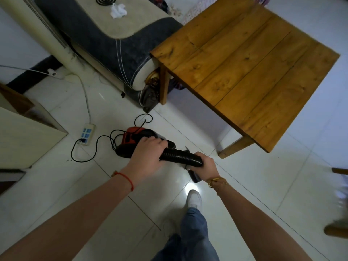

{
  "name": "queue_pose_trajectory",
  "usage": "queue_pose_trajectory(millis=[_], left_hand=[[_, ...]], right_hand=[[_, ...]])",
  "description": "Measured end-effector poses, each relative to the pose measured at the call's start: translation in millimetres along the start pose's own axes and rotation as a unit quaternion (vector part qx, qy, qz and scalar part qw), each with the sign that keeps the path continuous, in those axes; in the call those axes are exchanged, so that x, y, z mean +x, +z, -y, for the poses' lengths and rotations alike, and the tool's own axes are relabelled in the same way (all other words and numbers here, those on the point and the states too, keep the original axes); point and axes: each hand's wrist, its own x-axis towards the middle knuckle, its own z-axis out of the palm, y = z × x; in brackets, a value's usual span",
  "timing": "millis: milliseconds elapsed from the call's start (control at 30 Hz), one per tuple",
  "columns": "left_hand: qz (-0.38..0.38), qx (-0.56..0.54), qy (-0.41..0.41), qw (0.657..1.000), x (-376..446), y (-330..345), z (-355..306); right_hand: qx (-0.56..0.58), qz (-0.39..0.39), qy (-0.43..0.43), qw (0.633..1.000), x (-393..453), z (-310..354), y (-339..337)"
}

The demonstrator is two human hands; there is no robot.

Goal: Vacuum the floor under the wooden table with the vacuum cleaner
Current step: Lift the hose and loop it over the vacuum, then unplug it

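A small red and black vacuum cleaner (131, 137) rests on the white tiled floor, left of the wooden table (244, 66). Its ribbed black hose (180, 157) runs between both hands. My left hand (146, 153) grips the hose where it joins the vacuum body. My right hand (206, 164) holds the hose's other end, with a dark nozzle piece (194, 177) poking out below it. The table stands to the upper right, with two of its legs in view.
The vacuum's black cord (90, 147) loops on the floor to a white power strip (86, 133). A dark grey and beige sofa (113, 44) sits behind the table's left corner. A pale cabinet (24, 132) stands at left. My white shoe (194, 199) is below the hands.
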Motion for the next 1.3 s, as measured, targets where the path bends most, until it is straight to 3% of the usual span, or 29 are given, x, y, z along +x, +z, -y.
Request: queue_pose_trajectory(millis=[300, 600, 767, 967, 1167, 1300], left_hand=[[-0.115, -0.047, -0.093, 0.988, 28.8, -13.5, 48.2], [-0.154, -0.171, -0.198, 0.953, 72.6, -18.4, 95.9], [-0.127, -0.249, -0.264, 0.923, 86.5, -17.4, 116.6], [-0.065, -0.278, -0.285, 0.915, 102.2, -4.5, 152.3], [0.033, -0.335, -0.389, 0.857, 103.1, 21.3, 187.9], [0.083, -0.382, -0.406, 0.826, 93.5, 54.9, 207.0]], right_hand=[[0.108, -0.053, 0.052, 0.991, 30.2, 36.3, -4.7], [0.138, -0.085, 0.097, 0.982, 67.5, 55.2, -6.3], [0.149, -0.111, 0.122, 0.975, 81.4, 64.1, -2.4], [0.156, -0.130, 0.142, 0.969, 96.2, 74.0, 8.1], [0.192, -0.208, 0.175, 0.943, 102.2, 83.6, 28.4], [0.212, -0.264, 0.177, 0.924, 104.2, 93.7, 45.9]])
